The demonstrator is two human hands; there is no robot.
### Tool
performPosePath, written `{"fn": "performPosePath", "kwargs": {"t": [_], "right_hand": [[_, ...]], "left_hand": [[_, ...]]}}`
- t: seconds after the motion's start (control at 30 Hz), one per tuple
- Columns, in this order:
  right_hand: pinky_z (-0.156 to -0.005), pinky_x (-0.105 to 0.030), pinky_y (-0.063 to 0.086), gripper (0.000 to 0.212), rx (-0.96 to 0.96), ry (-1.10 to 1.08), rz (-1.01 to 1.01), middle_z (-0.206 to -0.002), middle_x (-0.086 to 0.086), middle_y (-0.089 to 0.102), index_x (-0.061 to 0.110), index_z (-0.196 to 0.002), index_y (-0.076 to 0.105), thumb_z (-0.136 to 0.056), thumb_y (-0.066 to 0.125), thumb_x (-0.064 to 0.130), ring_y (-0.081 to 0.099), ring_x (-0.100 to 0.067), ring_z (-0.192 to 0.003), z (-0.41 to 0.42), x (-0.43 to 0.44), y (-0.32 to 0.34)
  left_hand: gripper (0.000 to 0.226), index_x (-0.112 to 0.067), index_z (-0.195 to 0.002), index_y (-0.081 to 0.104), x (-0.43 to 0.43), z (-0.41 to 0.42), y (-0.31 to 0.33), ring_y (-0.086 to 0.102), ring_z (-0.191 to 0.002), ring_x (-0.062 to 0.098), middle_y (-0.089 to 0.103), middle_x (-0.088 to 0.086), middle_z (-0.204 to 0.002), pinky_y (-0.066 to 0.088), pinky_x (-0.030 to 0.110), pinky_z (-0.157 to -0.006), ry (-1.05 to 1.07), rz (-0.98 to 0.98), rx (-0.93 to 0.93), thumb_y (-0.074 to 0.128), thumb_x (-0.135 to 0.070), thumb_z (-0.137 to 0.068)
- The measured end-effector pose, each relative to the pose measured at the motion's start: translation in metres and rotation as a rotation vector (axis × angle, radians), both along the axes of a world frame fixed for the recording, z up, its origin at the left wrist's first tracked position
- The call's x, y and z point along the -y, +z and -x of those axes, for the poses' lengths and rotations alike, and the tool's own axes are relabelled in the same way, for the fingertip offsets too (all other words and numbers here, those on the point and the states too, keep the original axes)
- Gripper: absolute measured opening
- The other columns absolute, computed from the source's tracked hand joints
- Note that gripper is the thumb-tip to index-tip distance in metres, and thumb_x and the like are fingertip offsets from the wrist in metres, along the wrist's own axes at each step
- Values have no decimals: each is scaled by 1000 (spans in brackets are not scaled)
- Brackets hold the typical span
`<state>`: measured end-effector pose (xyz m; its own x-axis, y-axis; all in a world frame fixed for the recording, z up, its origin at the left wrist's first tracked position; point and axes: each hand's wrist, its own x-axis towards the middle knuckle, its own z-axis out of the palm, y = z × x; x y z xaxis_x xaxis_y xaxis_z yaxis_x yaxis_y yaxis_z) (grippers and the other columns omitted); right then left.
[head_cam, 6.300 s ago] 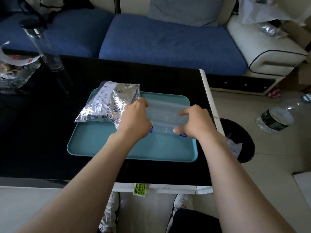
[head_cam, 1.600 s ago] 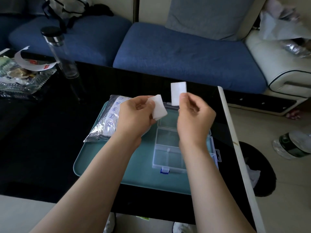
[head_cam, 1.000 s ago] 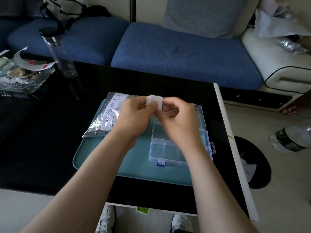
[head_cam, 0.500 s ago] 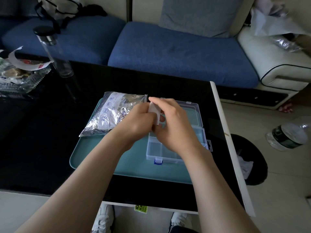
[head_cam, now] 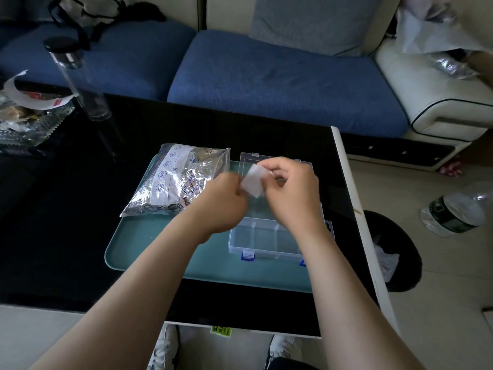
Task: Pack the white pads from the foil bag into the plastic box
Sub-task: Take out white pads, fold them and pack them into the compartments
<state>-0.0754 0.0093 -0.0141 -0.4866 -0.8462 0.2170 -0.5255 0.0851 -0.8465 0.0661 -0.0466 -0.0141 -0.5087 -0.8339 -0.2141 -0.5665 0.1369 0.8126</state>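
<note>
Got one white pad [head_cam: 253, 180] up in the air between both hands, right over the open plastic box [head_cam: 266, 252]. My right hand [head_cam: 293, 193] has its thumb and fingers pinched on the pad's upper right edge. My left hand [head_cam: 221, 204] is curled in with its fingertips on the lower left edge, so it looks like a pinch too, though it's a bit blurry there.

The box has dividers, and I can see straight through the front compartments to the teal tray [head_cam: 160, 249] underneath. My hands cover the back ones, so no idea what's in those. Its lid [head_cam: 246, 161] is flipped open away from me and two blue latches show on the near wall.

The foil bag [head_cam: 176, 180] lies crinkled on the tray's far left corner, just beside my left hand. Can't see inside it.

The box sits at the right end of the tray, close to the white right edge of the black table [head_cam: 66, 222]. A dark bin [head_cam: 394, 249] is on the floor just past that edge. Open tray surface runs from the bag to the near rim, and there's dark tabletop out to the left.
</note>
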Motion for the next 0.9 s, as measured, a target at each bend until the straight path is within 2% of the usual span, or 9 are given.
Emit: {"fn": "performPosePath", "kwargs": {"t": [0.07,0.17,0.27,0.33,0.4,0.53,0.63,0.77,0.9], "right_hand": [[-63,-10,47,31,-39,-79,-48,-87,12,76,19,-97,81,-90,59,-1,69,-4,-81,6,1,-10],[-60,-2,40,34,-74,-76,-154,-87,12,71,19,-102,81,-92,57,-2,66,-6,-81,9,2,-28],[-69,-18,46,28,-45,-55,-255,-92,4,72,19,-115,76,-96,62,4,68,-15,-88,5,7,-42],[-74,-24,46,24,-9,-68,-290,-93,-3,74,18,-117,71,-96,66,8,70,-22,-92,1,12,-50],[-77,-27,49,22,-43,-84,-315,-94,-6,75,16,-116,70,-94,69,10,69,-26,-97,-3,16,-56],[-70,-23,44,21,-95,-51,-380,-100,-10,75,11,-112,76,-94,70,3,68,-23,-90,-10,19,-58],[-62,-22,41,19,-164,-54,-401,-99,-8,75,13,-106,77,-92,70,3,67,-22,-86,-17,20,-59],[-68,-34,44,28,-308,-190,-518,-102,-8,68,12,-117,58,-95,75,15,67,-32,-94,-26,21,-51],[-70,-34,43,20,-351,-158,-591,-111,-12,67,11,-115,61,-96,66,9,66,-36,-100,-29,22,-47]], "left_hand": [[26,-9,-110,71,-2,0,-3,75,-81,32,72,13,-103,64,46,-74,-31,154,126,52,-5,-93],[24,-4,-98,72,-4,-2,-8,73,-51,29,70,13,-92,62,42,-50,-55,240,190,51,5,-92],[18,-4,-102,70,-3,-5,-15,70,-57,28,68,17,-96,61,42,-53,-102,288,324,64,1,-86],[21,-3,-106,70,-5,-5,-17,61,-60,18,69,15,-100,61,41,-62,-155,322,411,73,-5,-86],[20,-1,-105,71,-6,-6,-19,63,-62,18,70,14,-98,61,41,-64,-175,328,419,74,-4,-85],[24,-8,-105,69,-2,-10,-24,72,-77,34,69,14,-104,63,44,-70,-184,292,381,74,1,-84],[27,-10,-103,61,-1,-13,-27,71,-77,37,65,15,-106,63,48,-71,-170,243,355,77,-1,-83],[24,-5,-97,60,1,-15,-27,72,-73,36,65,15,-99,63,48,-67,-166,224,350,77,-1,-82],[16,0,-94,63,0,-16,-24,73,-70,35,67,17,-93,63,47,-62,-186,218,364,75,0,-84]]}}
